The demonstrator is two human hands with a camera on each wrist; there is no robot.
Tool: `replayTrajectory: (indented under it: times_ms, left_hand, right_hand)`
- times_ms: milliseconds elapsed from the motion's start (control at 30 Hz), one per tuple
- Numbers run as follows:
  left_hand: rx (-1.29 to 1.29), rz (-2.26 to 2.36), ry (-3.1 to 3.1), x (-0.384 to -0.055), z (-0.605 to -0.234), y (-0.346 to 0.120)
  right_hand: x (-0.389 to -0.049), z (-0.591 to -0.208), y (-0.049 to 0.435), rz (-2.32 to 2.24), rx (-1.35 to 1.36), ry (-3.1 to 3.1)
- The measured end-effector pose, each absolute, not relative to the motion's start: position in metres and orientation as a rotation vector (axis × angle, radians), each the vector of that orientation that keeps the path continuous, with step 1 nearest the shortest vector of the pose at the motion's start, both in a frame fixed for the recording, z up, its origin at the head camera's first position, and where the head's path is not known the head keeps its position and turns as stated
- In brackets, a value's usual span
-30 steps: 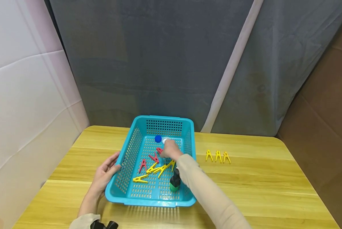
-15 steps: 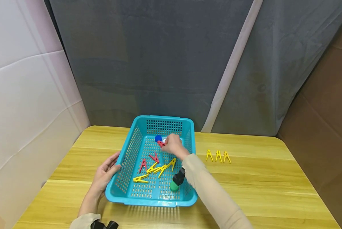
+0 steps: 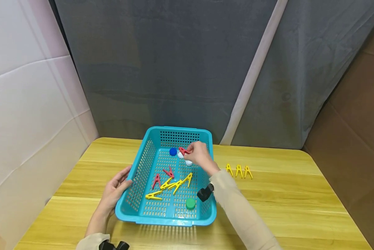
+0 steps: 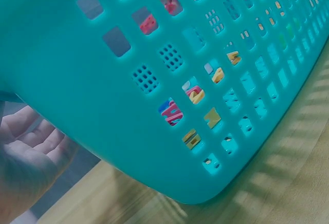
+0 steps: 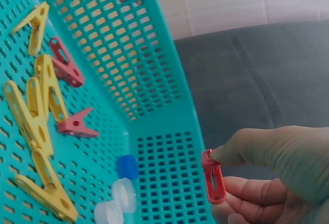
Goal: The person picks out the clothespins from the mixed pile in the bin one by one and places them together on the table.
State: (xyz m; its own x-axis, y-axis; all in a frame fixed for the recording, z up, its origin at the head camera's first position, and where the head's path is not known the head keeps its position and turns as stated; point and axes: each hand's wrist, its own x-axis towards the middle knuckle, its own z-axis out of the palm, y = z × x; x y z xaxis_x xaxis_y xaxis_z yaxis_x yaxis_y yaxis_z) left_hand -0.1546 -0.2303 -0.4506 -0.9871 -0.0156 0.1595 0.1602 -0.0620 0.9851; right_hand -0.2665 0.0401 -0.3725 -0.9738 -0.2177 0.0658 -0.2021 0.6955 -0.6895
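A red clothespin (image 3: pixel 183 150) is pinched between the thumb and fingers of my right hand (image 3: pixel 199 155), over the far right part of the blue basket (image 3: pixel 163 220). In the right wrist view the clothespin (image 5: pixel 217 187) shows in full, held level with the basket's rim. My left hand (image 3: pixel 114 189) holds the basket's left side, thumb at the rim and fingers along the outer wall. Inside lie two more red clothespins (image 3: pixel 156 180), several yellow clothespins (image 3: pixel 153 195), a blue bottle cap (image 3: pixel 172 151), two white caps (image 3: pixel 188 163) and a green cap (image 3: pixel 190 203).
Three yellow clothespins (image 3: pixel 238 171) stand in a row on the wooden table (image 3: pixel 287 201), right of the basket. A grey curtain (image 3: pixel 180 69) hangs behind the table's far edge. Pale cloth (image 3: pixel 33 114) closes off the left side.
My right hand has picked a red clothespin off the basket floor and carried it up and to the right. The white caps and green cap are uncovered. The left hand and basket stay put.
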Motion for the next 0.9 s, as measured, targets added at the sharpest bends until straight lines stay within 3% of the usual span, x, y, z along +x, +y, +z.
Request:
replayTrajectory:
  times_ms: [900]
  left_hand:
    - [-0.170, -2.222, -2.020, -0.155, -0.453, -0.230]
  right_hand:
    - [-0.246, -0.358, 0.117, -1.318, -0.276, 2.981]
